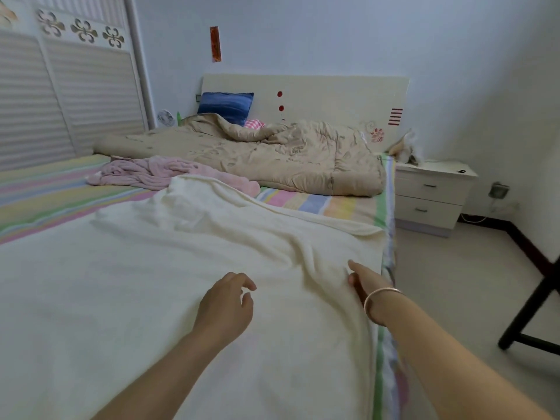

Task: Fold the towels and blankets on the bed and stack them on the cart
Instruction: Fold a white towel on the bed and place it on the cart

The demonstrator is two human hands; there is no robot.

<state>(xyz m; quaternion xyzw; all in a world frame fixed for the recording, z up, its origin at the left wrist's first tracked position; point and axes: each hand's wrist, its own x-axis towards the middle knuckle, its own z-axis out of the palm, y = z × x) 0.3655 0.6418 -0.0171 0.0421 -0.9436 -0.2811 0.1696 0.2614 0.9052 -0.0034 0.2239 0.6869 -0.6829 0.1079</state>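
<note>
- Two hands were over the cream blanket (181, 268): my right hand (365, 281) apparently pinched its edge to flatten wrinkles.
- Left of that grip, my left hand (225, 301) hung relaxed, empty.

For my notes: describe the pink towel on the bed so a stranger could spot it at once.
From the cream headboard, come toward the camera past the tan quilt. At its near edge, on the striped sheet, lies the pink towel, bunched and partly covered by the white blanket. Its neighbours are tan and white; it alone is pink and ribbed.
</note>
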